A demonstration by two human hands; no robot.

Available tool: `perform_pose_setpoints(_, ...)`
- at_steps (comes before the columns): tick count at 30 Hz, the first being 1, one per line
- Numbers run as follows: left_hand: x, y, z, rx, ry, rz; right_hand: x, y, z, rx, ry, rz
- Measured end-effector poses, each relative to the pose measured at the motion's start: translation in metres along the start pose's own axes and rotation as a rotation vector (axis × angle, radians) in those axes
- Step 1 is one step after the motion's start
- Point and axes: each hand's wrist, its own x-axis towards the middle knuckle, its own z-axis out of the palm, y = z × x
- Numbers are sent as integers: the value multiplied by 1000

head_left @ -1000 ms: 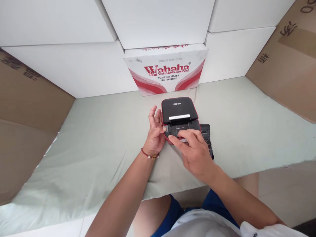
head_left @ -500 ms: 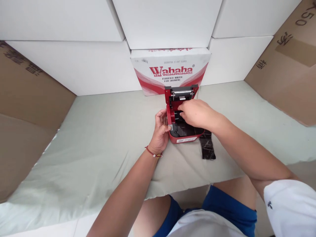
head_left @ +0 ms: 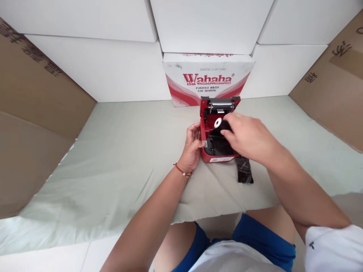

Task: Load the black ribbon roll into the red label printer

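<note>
A red label printer (head_left: pixel 219 159) stands on the cloth with its lid (head_left: pixel 220 105) tilted up and back. My left hand (head_left: pixel 193 147) grips the printer's left side, its thumb on the grey piece at the front corner. Above the printer's open body, my right hand (head_left: pixel 246 134) pinches a roll of black ribbon (head_left: pixel 224 128); the roll's white core end (head_left: pixel 217 122) faces left. Dark film runs from the roll down into the body. A strip of the black ribbon (head_left: pixel 244 170) hangs out at the printer's front right and lies on the cloth.
Behind the printer a white and red Wahaha carton (head_left: pixel 208 80) leans against stacked white boxes (head_left: pixel 210 26). Brown cardboard boxes stand at the left (head_left: pixel 36 113) and right (head_left: pixel 331 90). A pale green cloth (head_left: pixel 136 151) covers the table, whose front edge is near my lap.
My right hand has lifted the ribbon roll up from inside the printer, bringing its white core end into sight. My left hand stays on the printer's side. The whole view has shifted slightly.
</note>
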Motion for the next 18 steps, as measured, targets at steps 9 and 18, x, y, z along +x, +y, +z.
perform_pose_setpoints(9, 3, -1, -3, 1, -10, -6, -45, 153, 20, 103, -225, 171)
perform_pose_setpoints(18, 4, 2, -7, -8, -15, -16, -21, 122, 78, 175, -111, 59)
